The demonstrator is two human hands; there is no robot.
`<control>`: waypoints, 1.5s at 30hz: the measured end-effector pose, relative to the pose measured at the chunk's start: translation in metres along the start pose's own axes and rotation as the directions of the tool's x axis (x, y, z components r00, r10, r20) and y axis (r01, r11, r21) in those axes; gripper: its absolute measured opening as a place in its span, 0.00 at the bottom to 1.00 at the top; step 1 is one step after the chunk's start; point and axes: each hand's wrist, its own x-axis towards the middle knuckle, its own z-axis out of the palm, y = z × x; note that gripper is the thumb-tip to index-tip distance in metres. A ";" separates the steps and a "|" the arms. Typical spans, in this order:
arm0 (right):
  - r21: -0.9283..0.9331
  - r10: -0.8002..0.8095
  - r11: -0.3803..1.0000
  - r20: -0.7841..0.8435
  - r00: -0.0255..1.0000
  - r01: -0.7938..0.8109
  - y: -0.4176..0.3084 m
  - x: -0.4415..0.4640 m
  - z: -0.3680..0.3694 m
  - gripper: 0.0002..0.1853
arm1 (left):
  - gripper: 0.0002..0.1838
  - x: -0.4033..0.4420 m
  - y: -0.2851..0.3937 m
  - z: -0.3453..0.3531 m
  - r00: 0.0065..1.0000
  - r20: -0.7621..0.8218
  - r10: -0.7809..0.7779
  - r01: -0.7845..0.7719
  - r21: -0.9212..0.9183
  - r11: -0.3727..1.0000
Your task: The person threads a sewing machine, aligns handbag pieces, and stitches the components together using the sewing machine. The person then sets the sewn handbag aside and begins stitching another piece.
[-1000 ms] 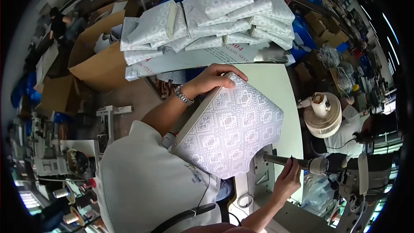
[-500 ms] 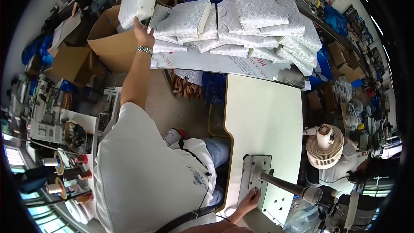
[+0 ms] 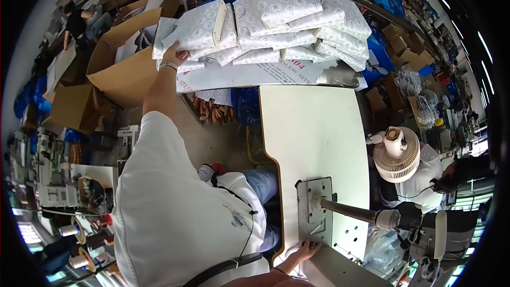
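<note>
Patterned silver-white padded pieces point(image 3: 287, 1) lie stacked across the back. At the front left of the stack, my left hand point(image 3: 174, 56) is closed on the lower edge of a patterned piece point(image 3: 197, 26) that has a cream strip on one side. Some of its fingers are hidden against the piece. My right hand point(image 3: 307, 251) rests low beside the perforated metal plate point(image 3: 314, 210) of the pale table point(image 3: 319, 133). Its fingers are curled together, and what they hold, if anything, is too small to make out.
A metal arm point(image 3: 350, 211) extends right from the plate to a machine point(image 3: 441, 239). Beyond the table's right side stands a fan point(image 3: 396, 154), with a person point(image 3: 425, 175) behind it. An open cardboard box point(image 3: 125, 77) is left of the stack. Another person point(image 3: 77, 24) is far left.
The piece my left hand raised over the box half a second ago is no longer held up. That hand has come down to the stack. My right hand has shifted slightly along the plate.
</note>
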 end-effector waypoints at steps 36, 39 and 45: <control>-0.092 -0.150 0.954 0.682 0.716 0.287 -0.204 -0.076 0.103 0.15 | 0.43 -0.378 -0.343 0.042 -0.130 0.913 -0.385 -0.965 -0.027 0.262; 0.025 -0.263 0.938 0.703 0.660 0.347 -0.224 -0.080 0.112 0.11 | 0.49 -0.335 -0.349 0.050 0.662 0.509 -0.551 -0.459 0.856 0.240; 0.344 -0.388 0.916 0.889 0.242 0.207 -0.291 -0.091 0.107 0.08 | 0.46 -0.326 -0.356 0.048 -0.076 0.598 -0.798 -0.094 0.792 0.603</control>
